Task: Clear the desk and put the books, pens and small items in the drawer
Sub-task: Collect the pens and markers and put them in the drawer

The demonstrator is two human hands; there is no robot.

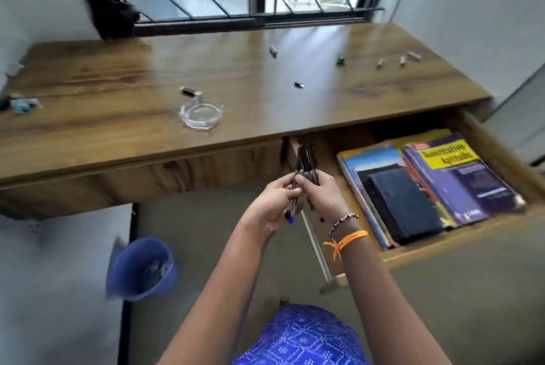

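From my feed, left hand and right hand both curl tight around a bunch of pens, beside the open drawer holding books.

one ashtray, one bucket, one open drawer.

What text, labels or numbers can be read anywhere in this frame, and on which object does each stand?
"Quantitative Aptitude": on the yellow band of the purple book lying in the open drawer; blurred, but legible.
Red tab at that book's top corner, and the small print lower on its cover: too blurred to read.
Blue book and black book beside it: no readable text.
Pens held by both hands, and the small items on the desk: nothing legible.
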